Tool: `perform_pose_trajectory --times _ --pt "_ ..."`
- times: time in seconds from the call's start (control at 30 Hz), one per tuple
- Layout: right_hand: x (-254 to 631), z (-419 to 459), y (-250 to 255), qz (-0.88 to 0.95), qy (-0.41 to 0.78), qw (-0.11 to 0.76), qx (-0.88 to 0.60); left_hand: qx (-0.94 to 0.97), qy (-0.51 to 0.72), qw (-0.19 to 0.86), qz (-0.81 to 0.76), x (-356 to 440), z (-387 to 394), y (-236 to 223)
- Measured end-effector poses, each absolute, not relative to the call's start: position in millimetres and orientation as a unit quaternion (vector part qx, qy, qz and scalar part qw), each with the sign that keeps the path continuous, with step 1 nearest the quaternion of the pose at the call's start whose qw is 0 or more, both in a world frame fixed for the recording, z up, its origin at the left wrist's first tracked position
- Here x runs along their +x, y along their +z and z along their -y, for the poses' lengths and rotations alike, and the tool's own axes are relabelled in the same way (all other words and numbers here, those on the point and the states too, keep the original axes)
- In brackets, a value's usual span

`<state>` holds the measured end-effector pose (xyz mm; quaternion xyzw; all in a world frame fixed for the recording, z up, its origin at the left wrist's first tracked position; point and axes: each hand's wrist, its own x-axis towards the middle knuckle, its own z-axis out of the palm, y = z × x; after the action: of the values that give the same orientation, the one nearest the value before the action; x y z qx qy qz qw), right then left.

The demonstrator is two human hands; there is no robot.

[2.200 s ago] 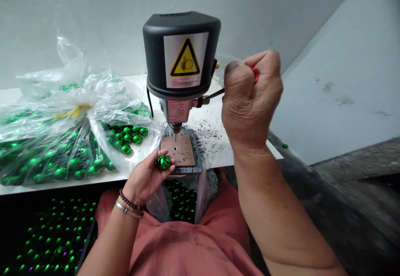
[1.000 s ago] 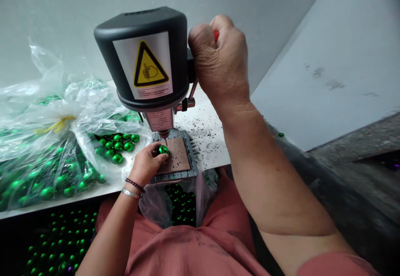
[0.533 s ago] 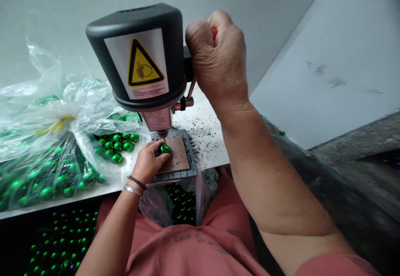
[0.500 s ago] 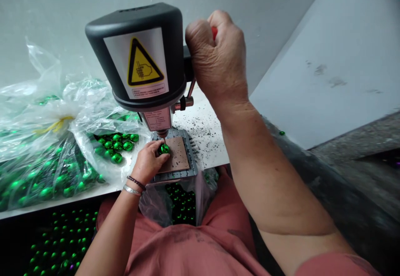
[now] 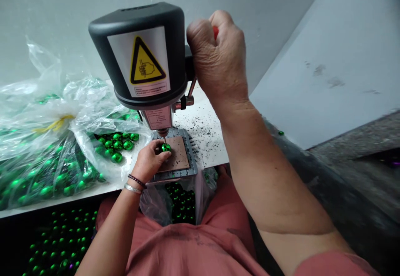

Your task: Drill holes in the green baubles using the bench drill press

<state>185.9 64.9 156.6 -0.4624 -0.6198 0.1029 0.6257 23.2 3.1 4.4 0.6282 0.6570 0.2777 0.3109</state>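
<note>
Left of the bench drill press [image 5: 137, 55]: clear plastic bags [image 5: 37, 101] tied with yellow cord, full of shiny green balls, plus a loose heap of green balls [image 5: 117, 145] against the bags, on the white bench top [image 5: 200, 159]. Below the bench front edge, left of the drill press: a dark tray of green balls in rows [image 5: 59, 242].

Just left of the drill press spindle: left hand [image 5: 148, 161], fingers [image 5: 156, 145] curled and closed around a single shiny green ball [image 5: 166, 147], thumb side toward the spindle. Beaded bracelet [image 5: 136, 181] and metal bangle [image 5: 133, 189] on the left wrist.

Directly under the spindle: the green ball, pressed down on a square brown pad [image 5: 178, 155] on the slotted metal base [image 5: 190, 170], with the thin drill bit [image 5: 164, 139] upright and apparently touching the top of the ball. Open pad surface to the right of the ball; bench front edge just past the base.

Right of the drill press head: right hand [image 5: 217, 55], fingers [image 5: 203, 32] shut in a fist around a red-handled feed lever [image 5: 215, 31].

Farther right of the base: black drilling debris [image 5: 203, 136] scattered over the bench top, and one stray green ball [image 5: 281, 133] on a dark ledge.
</note>
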Motion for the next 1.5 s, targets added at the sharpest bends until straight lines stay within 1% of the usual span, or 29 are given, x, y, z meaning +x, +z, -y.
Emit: perform_pose_trajectory --times 0.37,0.53,0.63,0.77,0.9,1.07,1.3,1.5 --pt "184 -64 156 0.619 0.102 0.628 -0.461 0.589 0.308 0.374 -0.647 24 -7 1" --pt "185 -50 151 0.624 0.097 0.646 -0.43 0.602 0.299 0.365 -0.644 24 -7 -2" --pt "185 -28 140 0.62 0.043 0.667 -0.412 0.617 0.293 0.353 -0.64 24 -6 -3" --pt "184 -1 113 0.597 -0.053 0.653 -0.462 0.636 0.292 0.337 -0.63 23 -6 -4" --pt "186 9 89 0.596 -0.081 0.658 -0.453 0.649 0.282 0.328 -0.626 23 -5 -4" --pt "187 8 78 0.603 -0.11 0.666 -0.424 0.655 0.268 0.303 -0.638 25 -4 -4" --pt "182 10 65 0.59 -0.076 0.69 -0.412 0.651 0.277 0.296 -0.641 25 -5 -8" --pt "178 8 51 0.564 -0.021 0.719 -0.406 0.657 0.285 0.295 -0.633 25 -4 -9"
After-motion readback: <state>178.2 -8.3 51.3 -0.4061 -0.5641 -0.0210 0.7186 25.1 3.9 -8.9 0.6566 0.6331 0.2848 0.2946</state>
